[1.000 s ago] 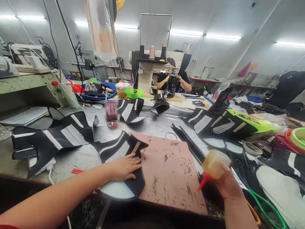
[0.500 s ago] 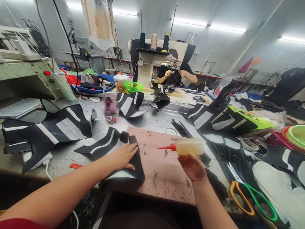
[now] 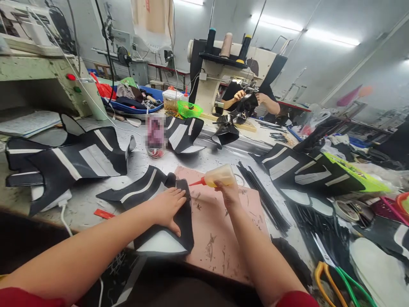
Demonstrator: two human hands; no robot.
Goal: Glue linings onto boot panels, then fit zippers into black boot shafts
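Observation:
My left hand (image 3: 168, 208) lies flat, fingers spread, on a black leather piece (image 3: 182, 219) with white strips on its upper side. The piece rests partly over a pink cutting mat (image 3: 220, 238) near the table's front edge. My right hand (image 3: 227, 194) grips a squeeze bottle (image 3: 219, 175) of yellowish liquid, held nearly level. Its red nozzle tip (image 3: 197, 182) points left, close to the far right edge of the leather piece; whether it touches is too small to tell.
More black pieces (image 3: 81, 160) lie on the left and at the right (image 3: 287, 164). Thin black strips (image 3: 263, 198) and orange-and-green scissors (image 3: 332, 264) sit to the right of the mat. Behind, a co-worker's hands (image 3: 252, 98) hold black leather at a sewing machine (image 3: 211, 81).
My right hand has carried the bottle left and up, bringing its nozzle near the leather piece's edge. My left hand stays on the piece. The whole view has shifted slightly.

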